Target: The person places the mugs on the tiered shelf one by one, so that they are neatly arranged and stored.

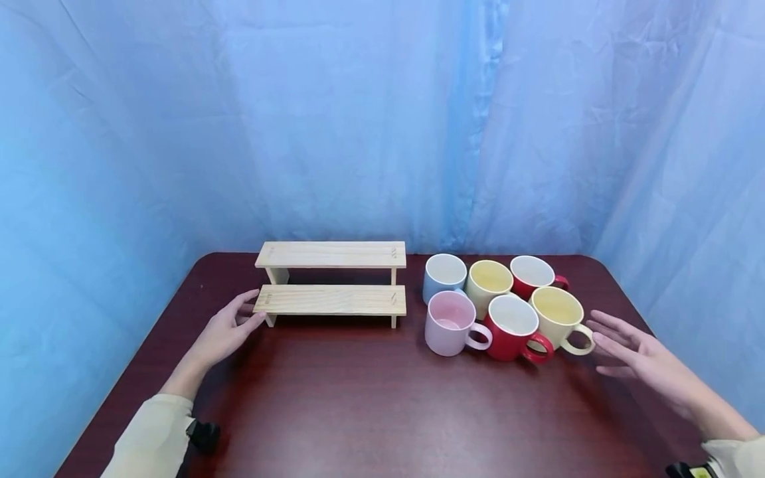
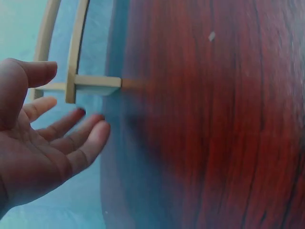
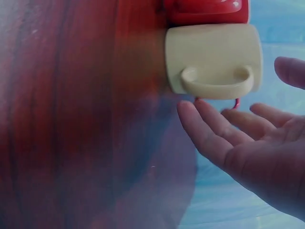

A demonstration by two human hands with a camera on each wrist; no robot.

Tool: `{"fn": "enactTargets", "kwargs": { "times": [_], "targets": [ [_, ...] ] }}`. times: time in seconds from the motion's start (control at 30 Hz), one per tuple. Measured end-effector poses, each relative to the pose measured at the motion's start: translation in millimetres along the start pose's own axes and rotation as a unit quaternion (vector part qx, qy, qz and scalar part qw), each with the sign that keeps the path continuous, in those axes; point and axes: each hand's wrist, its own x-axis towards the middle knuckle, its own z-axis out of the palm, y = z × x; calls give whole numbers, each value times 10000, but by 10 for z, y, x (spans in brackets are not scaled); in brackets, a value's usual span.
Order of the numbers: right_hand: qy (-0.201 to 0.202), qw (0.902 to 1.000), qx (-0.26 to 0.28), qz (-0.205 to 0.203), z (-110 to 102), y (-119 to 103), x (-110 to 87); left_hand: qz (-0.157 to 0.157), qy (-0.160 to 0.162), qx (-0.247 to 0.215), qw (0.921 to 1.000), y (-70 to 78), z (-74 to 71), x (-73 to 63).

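Observation:
At the left end of a two-tier wooden shelf [image 1: 330, 300] is my left hand [image 1: 230, 328], its fingers loosely spread. The left wrist view shows this hand [image 2: 47, 138] around the end of the boards [image 2: 71, 71], gripping nothing. My right hand [image 1: 639, 358] is beside the handle of the front yellow mug [image 1: 558, 309]. In the right wrist view, the fingers of that hand [image 3: 252, 148] reach close under the handle of the yellow mug [image 3: 214, 52], palm empty. A red mug [image 1: 508, 335] stands just left of the yellow one.
Other mugs crowd together upright: a pink one [image 1: 449, 325], a blue one [image 1: 439, 282], a second yellow one [image 1: 478, 292] and a red one [image 1: 524, 287] at the back. The dark red-brown table [image 1: 394, 405] ends at a blue curtain [image 1: 358, 119].

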Motion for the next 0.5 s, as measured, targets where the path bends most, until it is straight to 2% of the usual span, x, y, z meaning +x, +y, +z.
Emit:
{"fn": "enactTargets", "kwargs": {
  "times": [0.13,0.3,0.5],
  "targets": [
    [-355,9981,471,194,-20,59,30,-141,-12,-345,9993,-42,10,62],
    [-430,9943,824,526,-32,99,78,-304,-134,-883,9955,-64,44,103],
    [-545,9913,880,811,-52,125,158,-602,-118,-1252,9902,-93,31,138]
  ]
}}
